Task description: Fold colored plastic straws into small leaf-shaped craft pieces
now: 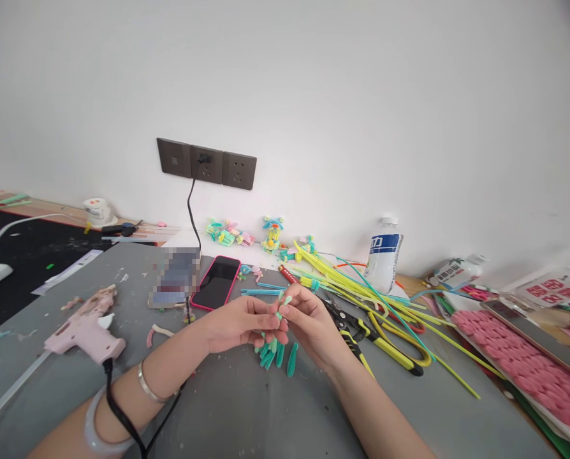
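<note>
My left hand point(254, 320) and my right hand point(306, 320) meet over the middle of the grey mat. Between their fingertips is a small pale green piece of bent pipe cleaner point(280, 313), pinched from both sides; the fingers cover part of it. Just below the hands lies a small heap of folded teal pipe cleaner pieces point(267, 356), with one separate teal piece point(292, 359) to the right. Black-and-yellow pliers point(380, 343) lie close to my right wrist.
A pink glue gun point(87, 335) rests at left, its black cord running under my left forearm. Behind my hands are a phone point(217, 282) and pipe cleaner figures point(272, 234). Long yellow pipe cleaners point(352, 280), a bottle point(383, 258) and a pink woven mat point(519, 360) are at right.
</note>
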Motion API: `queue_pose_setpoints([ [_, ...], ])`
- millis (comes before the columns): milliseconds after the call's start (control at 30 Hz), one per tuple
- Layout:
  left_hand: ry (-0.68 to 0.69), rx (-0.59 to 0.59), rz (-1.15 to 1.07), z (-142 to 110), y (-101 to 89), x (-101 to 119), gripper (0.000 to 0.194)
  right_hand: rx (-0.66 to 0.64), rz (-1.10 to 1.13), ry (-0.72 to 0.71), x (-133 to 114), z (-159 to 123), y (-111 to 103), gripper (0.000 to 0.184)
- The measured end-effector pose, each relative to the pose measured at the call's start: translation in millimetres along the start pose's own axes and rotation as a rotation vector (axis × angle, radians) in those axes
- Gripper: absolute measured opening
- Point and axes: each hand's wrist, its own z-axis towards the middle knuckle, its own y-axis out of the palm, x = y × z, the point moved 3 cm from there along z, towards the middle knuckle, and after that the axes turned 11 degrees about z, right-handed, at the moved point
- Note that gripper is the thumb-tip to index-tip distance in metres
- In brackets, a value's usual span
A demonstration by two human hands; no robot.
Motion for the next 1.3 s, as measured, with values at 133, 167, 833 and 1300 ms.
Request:
queue_pose_setpoints([
  [133, 0.000, -0.006, -0.018, 0, 1.8, -1, 0.034, -0.007, 0.011, 0.007, 1, 0, 1, 0.025],
  [167, -0.002, -0.004, -0.019, 1, 2.2, -1, 0.035, -0.003, 0.003, 0.007, 1, 0, 1, 0.025],
  [833, 0.091, 0.044, 0.210, -3, 2.4, 9, 0.030, 0.028, -0.086, -0.043, -2, 0, -4, 0.024],
  [1300, 0.081, -0.078, 0.282, -5, 2.8, 10, 0.027, -0.132, -0.053, 0.120, -12, 0, -7, 0.017],
])
